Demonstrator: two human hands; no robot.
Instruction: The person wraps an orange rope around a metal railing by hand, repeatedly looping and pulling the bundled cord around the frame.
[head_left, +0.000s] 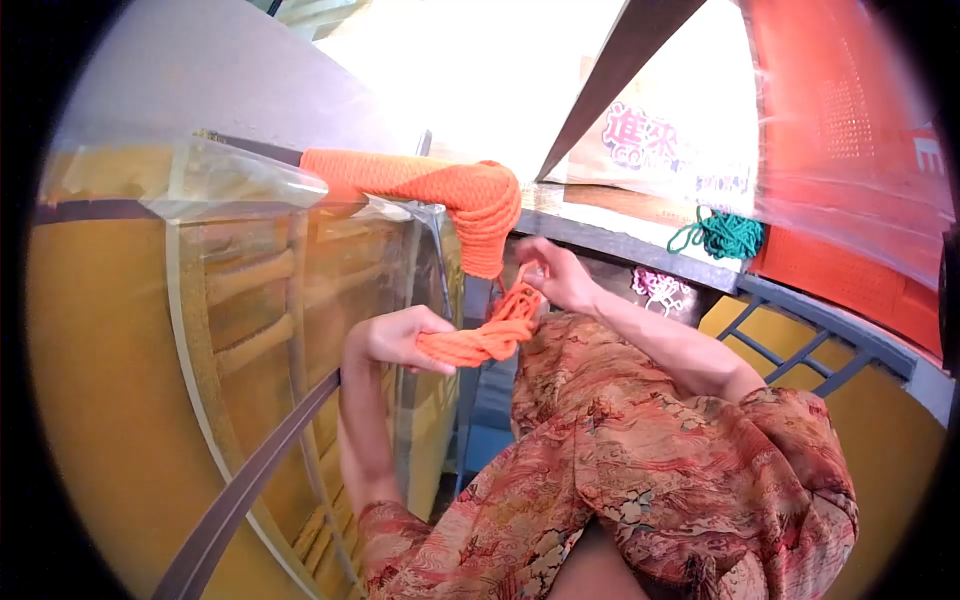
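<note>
Head view: my left grip [402, 337] is closed on the lower end of the orange skein [480, 344]. Its long axis rises rightward to my right grip [562, 276], pinching the upper loops. The orange-wrapped bar end [485, 215] lies above, nearer the right.

The person wears a loose, faintly glossy top [640, 430] in rust red, streaked with wavy tan and brown and dotted with pale, dark-edged blossoms. Its neckline [592, 520] narrows to a point, a seam running down the front below it. The left sleeve [388, 545] and right sleeve [800, 450], either side of the neckline, are short; the left hand [405, 340] and right hand [555, 278] are bare.
</note>
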